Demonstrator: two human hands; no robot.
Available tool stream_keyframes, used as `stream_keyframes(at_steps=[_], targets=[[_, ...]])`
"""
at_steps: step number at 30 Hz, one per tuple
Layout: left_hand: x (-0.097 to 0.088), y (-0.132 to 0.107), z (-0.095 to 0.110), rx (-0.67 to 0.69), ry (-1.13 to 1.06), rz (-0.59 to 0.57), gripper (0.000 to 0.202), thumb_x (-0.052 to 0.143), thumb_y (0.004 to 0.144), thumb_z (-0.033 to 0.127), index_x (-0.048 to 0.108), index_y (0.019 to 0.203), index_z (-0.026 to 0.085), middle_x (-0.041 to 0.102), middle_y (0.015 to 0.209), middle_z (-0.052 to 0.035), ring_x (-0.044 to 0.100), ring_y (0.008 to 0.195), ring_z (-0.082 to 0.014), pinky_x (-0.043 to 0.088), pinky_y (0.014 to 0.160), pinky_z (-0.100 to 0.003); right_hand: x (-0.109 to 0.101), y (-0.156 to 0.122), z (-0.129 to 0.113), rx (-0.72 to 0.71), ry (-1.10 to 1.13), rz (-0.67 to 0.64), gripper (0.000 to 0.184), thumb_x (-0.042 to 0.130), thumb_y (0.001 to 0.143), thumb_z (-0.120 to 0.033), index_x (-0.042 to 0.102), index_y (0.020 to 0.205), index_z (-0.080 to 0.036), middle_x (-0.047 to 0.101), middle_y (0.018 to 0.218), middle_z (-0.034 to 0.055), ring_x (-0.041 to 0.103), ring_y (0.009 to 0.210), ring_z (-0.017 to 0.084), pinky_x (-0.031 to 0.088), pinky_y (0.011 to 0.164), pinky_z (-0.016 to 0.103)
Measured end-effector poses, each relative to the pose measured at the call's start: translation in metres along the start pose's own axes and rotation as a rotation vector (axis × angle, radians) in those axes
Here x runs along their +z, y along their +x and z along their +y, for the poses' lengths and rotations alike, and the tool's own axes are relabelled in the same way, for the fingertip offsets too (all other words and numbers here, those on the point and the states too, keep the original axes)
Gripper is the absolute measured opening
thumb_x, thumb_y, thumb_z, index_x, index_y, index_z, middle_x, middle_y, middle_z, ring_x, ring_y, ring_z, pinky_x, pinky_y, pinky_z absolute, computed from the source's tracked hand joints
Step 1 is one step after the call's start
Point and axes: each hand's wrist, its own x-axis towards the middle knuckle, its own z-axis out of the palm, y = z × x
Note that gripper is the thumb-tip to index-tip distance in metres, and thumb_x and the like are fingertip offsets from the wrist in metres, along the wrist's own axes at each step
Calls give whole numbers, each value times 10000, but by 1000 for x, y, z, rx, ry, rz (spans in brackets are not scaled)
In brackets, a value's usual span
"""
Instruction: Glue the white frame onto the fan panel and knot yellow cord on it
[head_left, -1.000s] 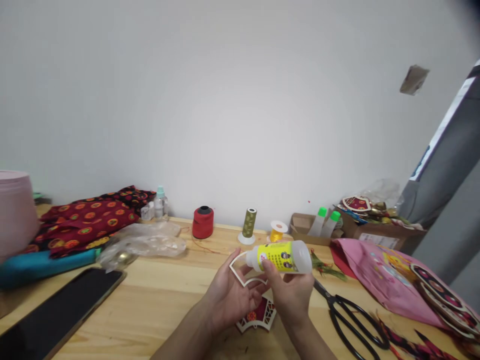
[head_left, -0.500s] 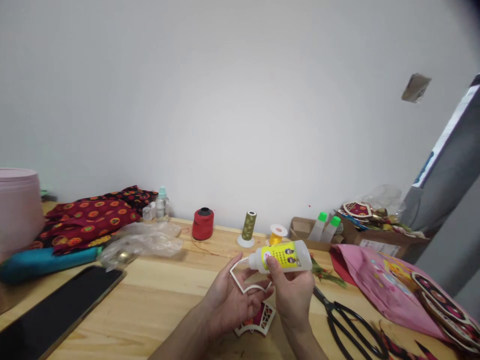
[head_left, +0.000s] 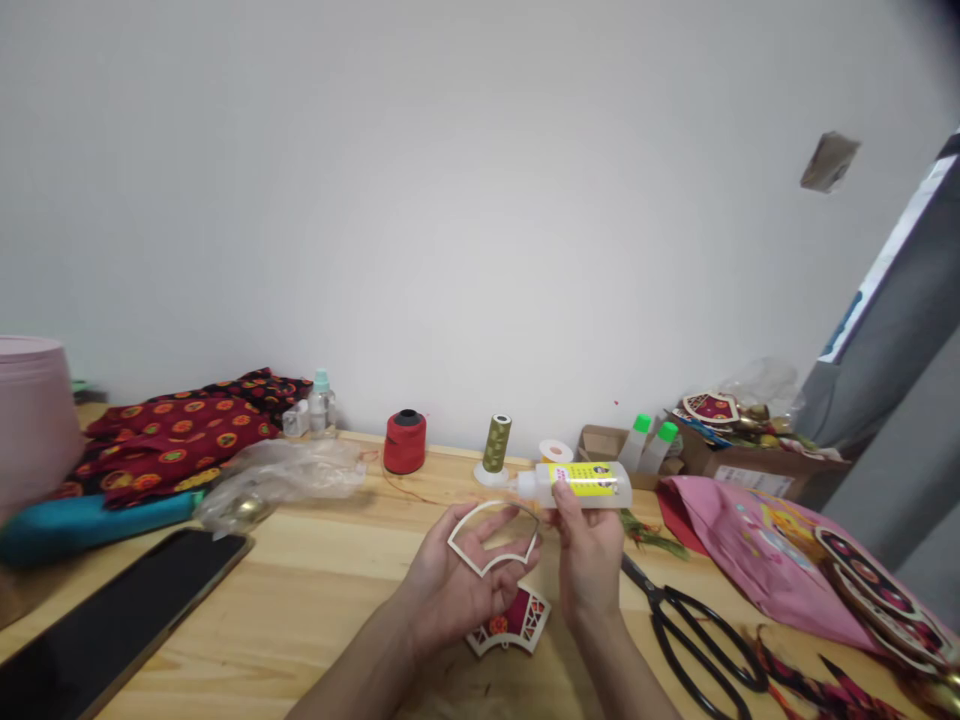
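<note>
A thin, pale fan-shaped frame (head_left: 484, 573) rests across the fingers of my left hand (head_left: 454, 590), its thumb along one edge. My right hand (head_left: 589, 560) is wrapped around a clear glue bottle (head_left: 611, 485) with a yellow label. The bottle lies sideways, its nozzle pointing left, above and right of the frame and apart from it. Beneath my left hand, partly hidden by it, a fan-shaped wooden piece (head_left: 534, 622) with cut-out ends and a dark red patterned middle lies on the table.
Black scissors (head_left: 694, 625) lie to the right, beside a pink bag (head_left: 739, 560). Red thread (head_left: 405, 443), a green thread cone (head_left: 496, 443) and a box with green-capped bottles (head_left: 651, 447) line the wall. A phone (head_left: 127, 620) and patterned cloth (head_left: 187, 440) are on the left.
My right hand has lifted the glue bottle up and to the right, off the frame, and levelled it. My left hand has tilted the frame slightly and shifted a little left.
</note>
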Motion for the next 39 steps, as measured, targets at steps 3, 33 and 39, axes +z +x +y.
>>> stream_keyframes(at_steps=[3,33,39], targets=[[0,0,2,29,-2,27,407,453,720,407,444,1054,173,500,1038,-149,533,903,-247,406,620,-247,-1,-1,-4,-115,-132,65,338,651,590,-257,553,879,-111,635,818,74,593,709,162,480,627,267],[2,-1,6,160,54,97,422,462,727,369,426,1091,157,559,952,-141,573,830,-210,438,647,-286,-5,-8,0,-273,-383,22,415,684,525,-250,536,877,-87,638,824,116,600,727,211,488,669,330],[3,-6,12,288,28,125,410,460,729,362,432,1092,172,567,964,-131,567,868,-219,443,656,-319,-2,-12,4,-379,-276,0,448,668,548,-211,477,945,-125,597,929,99,574,833,202,464,754,335]])
